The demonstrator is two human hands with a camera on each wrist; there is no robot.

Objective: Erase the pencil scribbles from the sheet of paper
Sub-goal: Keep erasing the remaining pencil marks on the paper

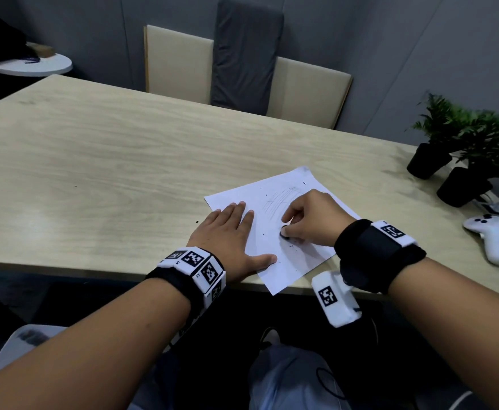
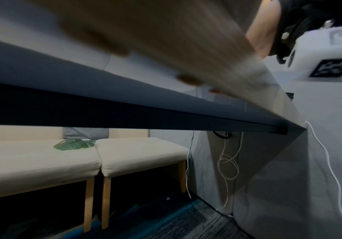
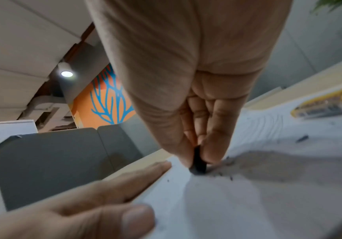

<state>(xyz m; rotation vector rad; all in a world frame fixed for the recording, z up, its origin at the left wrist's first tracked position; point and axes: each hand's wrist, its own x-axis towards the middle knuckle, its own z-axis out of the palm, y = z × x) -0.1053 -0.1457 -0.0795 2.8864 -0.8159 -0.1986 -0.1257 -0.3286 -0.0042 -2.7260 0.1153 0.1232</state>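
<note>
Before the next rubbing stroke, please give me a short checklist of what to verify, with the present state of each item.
1. Left hand lies flat on the sheet of paper, holding it down: ok.
2. Right hand pinches the black eraser in its fingers: ok.
3. Eraser tip touches the paper: ok.
4. Pencil scribbles all gone: not ok, faint lines remain beyond the right hand.
5. Paper fully on the table: not ok, its near corner overhangs the edge.
6. Eraser crumbs cleared: not ok.
</note>
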